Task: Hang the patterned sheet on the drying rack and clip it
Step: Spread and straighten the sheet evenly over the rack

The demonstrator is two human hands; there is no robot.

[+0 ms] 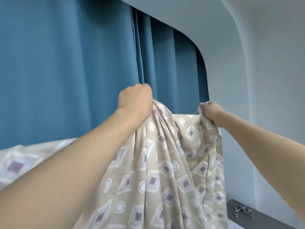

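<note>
The left hand [135, 98] is fisted round a gathered bunch of the patterned sheet [158, 171]; the right hand [210, 111] pinches its top edge further along. Held high before the blue curtain [66, 66], the sheet hangs in folds between them, more spilling low left. No drying rack shows. What look like metal clips [243, 211] lie on a grey ledge [264, 219]. Bunched cloth may slip from either grip, or drape unevenly.
</note>
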